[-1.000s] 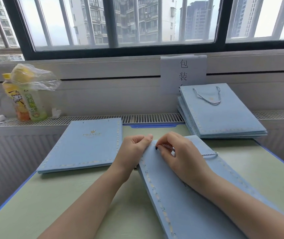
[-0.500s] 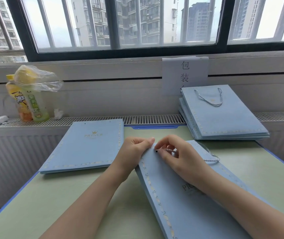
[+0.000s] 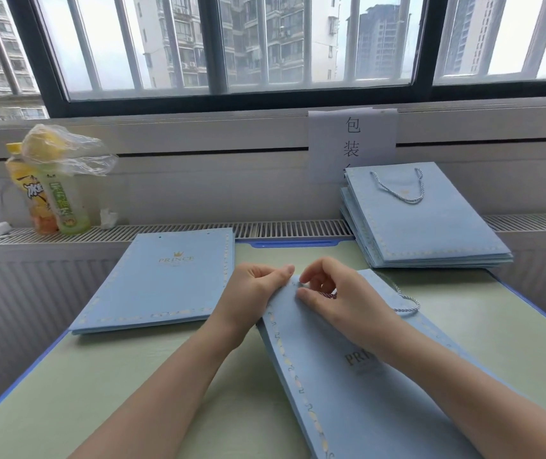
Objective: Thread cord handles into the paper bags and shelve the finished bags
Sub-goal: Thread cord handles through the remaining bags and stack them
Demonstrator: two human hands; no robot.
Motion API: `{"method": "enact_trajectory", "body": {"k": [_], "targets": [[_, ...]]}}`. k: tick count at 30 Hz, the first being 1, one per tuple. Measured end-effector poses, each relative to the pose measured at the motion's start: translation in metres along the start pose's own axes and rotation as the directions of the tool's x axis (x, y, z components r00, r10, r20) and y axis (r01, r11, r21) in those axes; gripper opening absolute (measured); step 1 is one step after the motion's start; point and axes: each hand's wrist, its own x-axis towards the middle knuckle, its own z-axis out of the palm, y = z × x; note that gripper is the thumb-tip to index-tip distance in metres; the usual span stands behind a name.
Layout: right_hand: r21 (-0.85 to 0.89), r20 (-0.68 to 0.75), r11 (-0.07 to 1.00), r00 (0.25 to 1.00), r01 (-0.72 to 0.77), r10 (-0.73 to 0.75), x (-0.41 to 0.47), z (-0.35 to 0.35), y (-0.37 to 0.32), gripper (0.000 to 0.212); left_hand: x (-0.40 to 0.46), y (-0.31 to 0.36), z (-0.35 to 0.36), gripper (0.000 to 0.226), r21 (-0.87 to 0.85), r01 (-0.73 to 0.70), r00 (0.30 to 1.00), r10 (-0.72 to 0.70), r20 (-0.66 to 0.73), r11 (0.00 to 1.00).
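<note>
Nearest the camera, a flat light-blue paper bag lies slanted on the green table, its mouth edge pointing away. At that top edge the left hand pinches the bag's near corner, thumb on top and fingers curled beneath, steadying the paper. The right hand rests on the bag just beside it, fingers curled, forefinger and thumb closed on what appears to be the end of the cord handle; the cord's loop trails out to the right across the bag. The hole itself is hidden by the fingers.

Judgement: the step in hand is feeding the cord end through a punched hole. Done well, the left hand keeps the paper taut at the hole, and the right holds the cord close to its tip so it does not buckle, then draws it through evenly.

Further back on the left lies a stack of unthreaded bags, printed "PRINCE", no cords visible. At far right a stack of finished bags leans against the wall, its top bag showing a cord. Drink bottles stand on the sill at far left.
</note>
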Motion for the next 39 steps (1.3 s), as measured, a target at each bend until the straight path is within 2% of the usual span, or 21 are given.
{"method": "enact_trajectory", "body": {"k": [5,9,11,13,16,19,23,26,29,32,34,36,38,39], "targets": [[-0.030,0.007,1.000,1.000,-0.001,0.001,0.001,-0.005,-0.003,0.006,0.000,-0.001,0.002,0.064,0.083,-0.079,0.994,0.085,-0.071,0.993],[-0.060,0.039,0.998,0.999,-0.007,0.009,0.003,-0.013,0.000,0.009,0.005,-0.002,-0.004,0.054,0.345,-0.138,0.963,0.206,-0.171,0.929],[0.051,-0.040,0.999,0.999,-0.008,0.010,0.005,-0.018,-0.001,0.008,0.008,-0.004,-0.010,0.055,0.511,-0.163,0.942,0.286,-0.173,0.844],[0.209,-0.213,0.978,0.976,0.007,0.039,0.007,-0.025,-0.005,0.008,0.010,-0.007,-0.015,0.058,0.626,-0.163,0.945,0.303,-0.123,0.763],[0.338,-0.389,0.939,0.917,0.054,0.088,0.009,-0.033,-0.010,0.011,0.010,-0.009,-0.017,0.060,0.718,-0.146,0.958,0.278,-0.068,0.680],[0.329,-0.401,0.943,0.912,0.060,0.082,0.008,-0.030,-0.009,0.008,0.008,-0.008,-0.016,0.058,0.774,-0.092,0.972,0.225,-0.066,0.626],[0.338,-0.447,0.937,0.891,0.085,0.080,0.011,-0.035,-0.008,0.007,0.007,-0.008,-0.021,0.053,0.825,0.080,0.980,0.106,-0.167,0.559],[0.363,-0.580,0.924,0.806,0.123,0.120,0.015,-0.046,-0.007,0.013,0.007,-0.005,-0.023,0.048,0.806,0.205,0.960,0.046,-0.276,0.556],[0.366,-0.637,0.923,0.755,0.119,0.155,0.016,-0.049,-0.004,0.023,0.003,-0.001,-0.015,0.042,0.830,0.259,0.954,0.003,-0.299,0.494],[0.419,-0.577,0.901,0.800,0.113,0.168,0.013,-0.043,-0.008,0.027,-0.001,0.002,-0.005,0.032,0.878,0.234,0.969,-0.027,-0.245,0.418],[0.514,-0.464,0.854,0.863,0.079,0.199,0.010,-0.041,-0.013,0.023,-0.002,0.001,-0.001,0.030,0.905,0.167,0.985,-0.025,-0.171,0.392],[0.694,-0.275,0.720,0.920,-0.010,0.279,0.009,-0.040,-0.016,0.019,-0.002,-0.002,0.001,0.031,0.881,0.083,0.997,-0.031,-0.078,0.466],[0.853,-0.103,0.514,0.938,-0.087,0.330,0.009,-0.040,-0.020,0.020,-0.004,-0.004,0.005,0.031,0.825,0.022,1.000,-0.018,-0.013,0.564],[0.892,-0.065,0.440,0.938,-0.099,0.341,0.009,-0.040,-0.021,0.023,-0.005,-0.006,0.006,0.030,0.807,-0.007,1.000,0.001,0.007,0.591]]}}
